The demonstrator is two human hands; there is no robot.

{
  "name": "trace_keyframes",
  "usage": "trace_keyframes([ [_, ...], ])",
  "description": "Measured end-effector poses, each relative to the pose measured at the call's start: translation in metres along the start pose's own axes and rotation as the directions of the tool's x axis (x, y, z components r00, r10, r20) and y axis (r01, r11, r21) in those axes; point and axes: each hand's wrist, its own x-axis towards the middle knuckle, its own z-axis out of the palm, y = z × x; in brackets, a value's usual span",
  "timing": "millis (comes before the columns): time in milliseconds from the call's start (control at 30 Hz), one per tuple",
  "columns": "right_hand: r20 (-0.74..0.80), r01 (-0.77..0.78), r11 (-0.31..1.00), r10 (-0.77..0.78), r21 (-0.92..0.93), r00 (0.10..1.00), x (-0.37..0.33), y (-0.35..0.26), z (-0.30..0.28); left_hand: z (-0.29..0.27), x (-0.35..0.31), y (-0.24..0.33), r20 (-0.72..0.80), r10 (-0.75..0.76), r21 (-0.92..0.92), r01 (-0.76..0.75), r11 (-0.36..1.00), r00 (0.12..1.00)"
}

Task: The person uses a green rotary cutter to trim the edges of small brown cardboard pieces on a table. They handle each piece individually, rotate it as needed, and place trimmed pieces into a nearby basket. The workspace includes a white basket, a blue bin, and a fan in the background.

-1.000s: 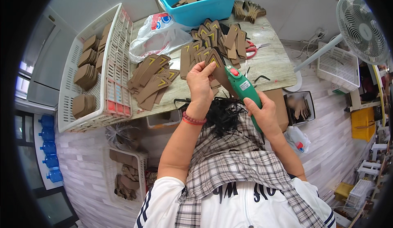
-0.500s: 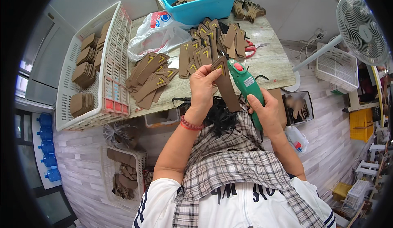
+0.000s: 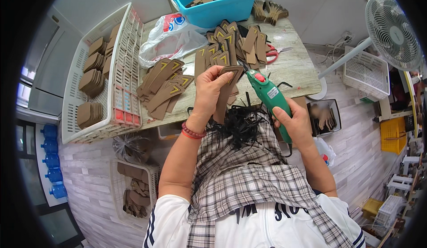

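Between the thumb and fingers of my left hand [image 3: 207, 92] is a long brown tab [image 3: 224, 97], its rounded, dark-edged end up; my fingers cover part of it. My right hand [image 3: 294, 123] is wrapped round a green corded electric hand cutter [image 3: 273, 96] with a red button. The cutter's metal tip points at the tab's upper right edge, very close to it; whether they touch I cannot tell. Thin black trimmings [image 3: 242, 123] lie heaped on my checked apron [image 3: 240, 172]. Beyond my hands are piled brown tabs with yellow chevrons [image 3: 229, 41], and another pile [image 3: 162, 88] sits left.
A white crate [image 3: 116, 70] with stacked brown pieces stands on the table's left, beside a plastic bag [image 3: 167, 43]. At the back is a blue bin [image 3: 218, 8] of tabs. Red-handled scissors [image 3: 273, 54] lie right, near a standing fan [image 3: 393, 34].
My left hand has moved slightly left and down, turning the brown tab so its lower end swings left. The cutter has shifted a little down and right, and more black trimmings show.
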Motion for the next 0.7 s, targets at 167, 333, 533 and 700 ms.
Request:
trace_keyframes([
  [167,0.05,-0.008,0.997,0.012,-0.081,0.999,0.0,-0.002,-0.009,-0.011,0.005,0.011,0.06,-0.033,0.143,0.024,0.989,0.998],
  [333,0.093,-0.004,0.993,0.015,-0.117,0.996,0.002,-0.005,-0.014,-0.018,0.008,0.021,0.116,-0.069,0.227,0.041,0.973,0.991],
  [533,0.159,-0.018,0.986,0.045,-0.164,0.986,0.003,-0.013,-0.018,-0.027,0.009,0.032,0.186,-0.143,0.319,0.078,0.944,0.972],
  [700,0.183,-0.002,0.975,0.044,-0.222,0.982,0.004,-0.015,-0.021,-0.031,0.009,0.034,0.215,-0.175,0.354,0.091,0.931,0.961],
])
